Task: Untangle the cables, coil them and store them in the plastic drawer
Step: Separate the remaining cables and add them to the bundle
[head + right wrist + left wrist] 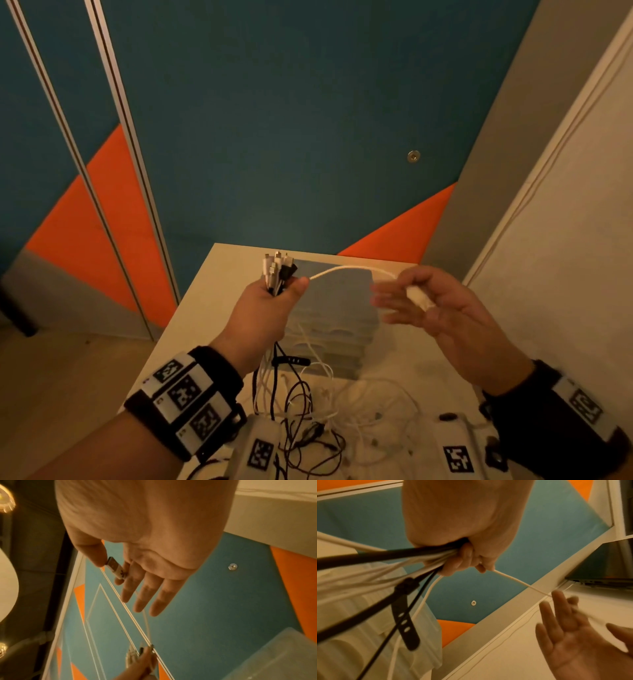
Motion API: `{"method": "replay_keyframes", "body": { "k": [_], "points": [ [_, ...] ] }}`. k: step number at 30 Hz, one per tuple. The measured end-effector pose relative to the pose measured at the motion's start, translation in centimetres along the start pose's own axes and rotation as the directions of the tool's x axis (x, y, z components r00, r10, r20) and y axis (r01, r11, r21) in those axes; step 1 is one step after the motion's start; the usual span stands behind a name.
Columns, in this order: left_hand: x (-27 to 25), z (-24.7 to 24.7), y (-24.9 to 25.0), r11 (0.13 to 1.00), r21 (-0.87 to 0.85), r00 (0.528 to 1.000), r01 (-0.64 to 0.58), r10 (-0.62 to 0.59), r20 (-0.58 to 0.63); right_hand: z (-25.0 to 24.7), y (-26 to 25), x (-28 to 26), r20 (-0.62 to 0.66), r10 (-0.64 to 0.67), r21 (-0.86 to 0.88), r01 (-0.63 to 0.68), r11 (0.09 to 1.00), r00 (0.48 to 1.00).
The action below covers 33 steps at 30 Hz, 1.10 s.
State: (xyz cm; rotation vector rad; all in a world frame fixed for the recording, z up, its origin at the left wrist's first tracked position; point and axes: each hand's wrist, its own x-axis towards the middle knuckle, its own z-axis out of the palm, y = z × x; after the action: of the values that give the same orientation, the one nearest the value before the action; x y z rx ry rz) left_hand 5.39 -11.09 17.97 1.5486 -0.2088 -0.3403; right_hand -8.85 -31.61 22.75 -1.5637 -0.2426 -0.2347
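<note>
My left hand point(270, 308) is raised over the table and grips a bundle of white and black cable ends point(277, 270), plugs pointing up. From that fist one white cable point(346, 269) arcs right to my right hand point(438, 308). There, thumb and forefinger pinch its white USB plug point(116, 568) while the other fingers stay stretched out. The rest of the cables hang from the left hand point(462, 527) into a loose tangle point(315, 421) on the table. A black strap point(404, 615) hangs on one black cable. The translucent plastic drawer unit point(339, 308) stands behind the hands.
The pale table point(219, 274) is small, with its far edge near a teal and orange wall and a white wall close on the right. Two white blocks with printed markers point(260, 452) lie at the near edge among the cables. A laptop point(599, 568) shows in the left wrist view.
</note>
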Motion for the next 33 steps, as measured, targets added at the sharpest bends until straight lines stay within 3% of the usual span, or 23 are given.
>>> {"method": "replay_keyframes", "body": {
  "k": [2, 7, 13, 19, 23, 28, 30, 33],
  "points": [
    [-0.1, 0.5, 0.1, 1.0, -0.003, 1.0, -0.021, 0.021, 0.01, 0.3, -0.5, 0.8, 0.03, -0.035, -0.015, 0.036, 0.999, 0.999],
    [-0.5, 1.1, 1.2, 0.983, -0.019, 0.983, -0.181, 0.181, 0.034, 1.6, -1.0, 2.9, -0.252, -0.138, -0.286, 0.063, 0.956, 0.958],
    [-2.1, 3.2, 2.3, 0.961, -0.119, 0.943, -0.251, 0.27, 0.194, 3.1, 1.1, 4.6, -0.205, -0.087, -0.497, -0.027, 0.867, 0.975],
    [-2.6, 3.9, 1.8, 0.959, -0.252, 0.971, -0.131, 0.175, 0.163, 4.4, 2.2, 4.9, -0.158, -0.071, -0.529, -0.024, 0.848, 0.985],
    [-2.7, 3.9, 1.5, 0.964, -0.203, 0.961, -0.174, 0.211, 0.179, 4.8, 2.6, 4.8, -0.151, -0.039, -0.462, -0.036, 0.886, 0.988],
    [-3.0, 4.2, 2.3, 0.958, -0.184, 0.953, -0.218, 0.25, 0.17, 5.0, 3.6, 4.4, -0.235, 0.023, -0.362, -0.109, 0.926, 0.972],
    [-2.8, 4.0, 2.6, 0.955, -0.187, 0.956, -0.231, 0.258, 0.138, 5.3, 3.6, 4.0, -0.174, 0.092, -0.252, -0.135, 0.958, 0.98],
    [-2.3, 3.5, 3.7, 0.963, -0.166, 0.975, -0.213, 0.221, 0.028, 5.6, 4.1, 3.1, -0.04, 0.159, -0.285, -0.164, 0.944, 0.986]
  ]
}}
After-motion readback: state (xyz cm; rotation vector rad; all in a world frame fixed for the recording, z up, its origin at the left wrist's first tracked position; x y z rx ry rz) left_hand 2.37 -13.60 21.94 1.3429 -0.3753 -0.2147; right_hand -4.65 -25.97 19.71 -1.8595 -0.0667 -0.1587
